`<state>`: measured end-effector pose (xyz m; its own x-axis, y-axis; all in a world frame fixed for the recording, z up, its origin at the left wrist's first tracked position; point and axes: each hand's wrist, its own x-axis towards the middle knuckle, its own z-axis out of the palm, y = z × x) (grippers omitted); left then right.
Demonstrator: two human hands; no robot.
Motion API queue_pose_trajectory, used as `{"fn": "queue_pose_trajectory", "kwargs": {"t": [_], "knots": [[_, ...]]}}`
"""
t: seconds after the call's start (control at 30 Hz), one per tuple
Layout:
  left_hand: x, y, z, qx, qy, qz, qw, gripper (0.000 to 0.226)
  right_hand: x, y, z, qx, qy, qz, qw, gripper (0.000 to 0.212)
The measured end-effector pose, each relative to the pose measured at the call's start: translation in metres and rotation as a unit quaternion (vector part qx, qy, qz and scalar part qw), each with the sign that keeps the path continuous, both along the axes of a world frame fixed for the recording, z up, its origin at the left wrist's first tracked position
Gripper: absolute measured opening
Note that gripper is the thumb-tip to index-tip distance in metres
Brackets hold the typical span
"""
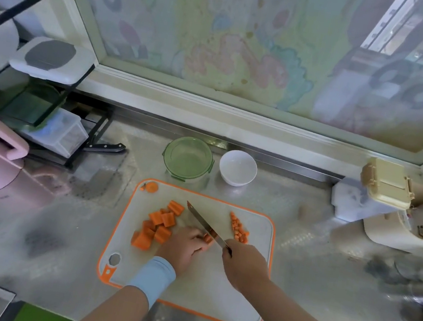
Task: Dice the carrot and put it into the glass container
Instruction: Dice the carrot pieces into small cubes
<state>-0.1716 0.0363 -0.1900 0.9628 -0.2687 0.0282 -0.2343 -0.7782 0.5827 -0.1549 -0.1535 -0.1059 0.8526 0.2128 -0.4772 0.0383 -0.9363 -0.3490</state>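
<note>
Head view: my 2 hands work over the board (pixel 248 287) on the steel counter (pixel 76 224).
Left hand: my left hand (pixel 184 248) pinches a small carrot piece (pixel 208 238) down on the board, fingers curled round it.
Right hand: my right hand (pixel 244 266) is wrapped round the handle of the knife (pixel 205 225); the blade slants up-left, just beside the piece.
Chunks: big chunks (pixel 157 227) lie left of my left hand.
Dice: small dice (pixel 238 228) are piled right of the blade.
Container: the container (pixel 188 158) stands beyond the board, near a bowl (pixel 237 167).
</note>
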Motion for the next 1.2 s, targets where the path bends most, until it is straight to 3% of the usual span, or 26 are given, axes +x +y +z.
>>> {"fn": "queue_pose_trajectory", "kwargs": {"t": [0.1, 0.2, 0.27, 0.4, 0.5, 0.6, 1.0, 1.2], "knots": [[-0.001, -0.003, -0.006, 0.024, -0.041, -0.012, 0.999, 0.006, -0.005, -0.001, -0.003, 0.000, 0.000, -0.008, 1.000, 0.024], [-0.003, -0.011, -0.004, 0.029, -0.039, 0.013, 0.999, 0.021, -0.011, 0.000, -0.007, 0.003, -0.001, -0.001, 1.000, 0.021], [-0.004, -0.014, -0.001, 0.040, -0.030, 0.020, 0.999, 0.006, -0.013, 0.001, -0.007, -0.001, -0.014, 0.005, 1.000, 0.025], [-0.004, -0.016, -0.002, 0.041, -0.074, 0.022, 0.996, 0.001, -0.013, -0.002, -0.005, -0.029, -0.038, 0.029, 0.998, 0.029], [-0.005, -0.017, 0.001, 0.038, -0.101, 0.026, 0.994, 0.030, -0.018, -0.005, -0.003, -0.048, -0.064, 0.045, 0.996, 0.024], [-0.004, -0.018, 0.003, 0.046, -0.125, 0.027, 0.991, 0.033, -0.025, -0.009, -0.002, -0.058, -0.068, 0.055, 0.994, 0.020], [-0.002, -0.019, 0.007, 0.050, -0.082, 0.041, 0.995, 0.030, -0.030, -0.013, 0.001, -0.081, -0.047, 0.048, 0.994, 0.027], [-0.002, -0.019, 0.004, 0.045, -0.060, 0.047, 0.996, 0.029, -0.024, -0.012, 0.000, -0.070, -0.011, 0.040, 0.997, 0.019]]}}
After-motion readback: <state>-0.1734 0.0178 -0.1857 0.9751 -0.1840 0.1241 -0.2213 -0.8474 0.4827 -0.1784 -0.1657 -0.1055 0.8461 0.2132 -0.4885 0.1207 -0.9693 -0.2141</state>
